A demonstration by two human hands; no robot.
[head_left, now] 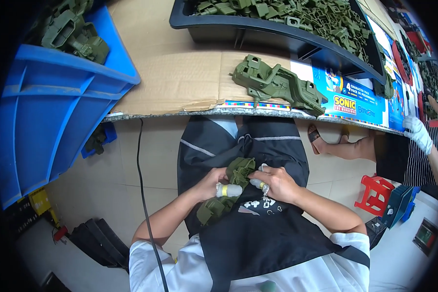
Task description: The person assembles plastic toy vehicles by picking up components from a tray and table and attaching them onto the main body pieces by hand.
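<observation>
While both hands work low in the frame's centre over the lap, the left hand (214, 182) and right hand (273, 182) curl taped fingers (228, 190) tightly around one olive-green plastic part (226, 190), bracing it between them for a steady grip.

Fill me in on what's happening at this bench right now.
A seated person holds an olive-green plastic part over their lap with both hands: the left hand and the right hand grip it, with taped fingers. A similar green assembly lies on the cardboard-covered table. A blue bin on the left and a black tray at the back hold more green parts. Another person's gloved hand shows at right.
</observation>
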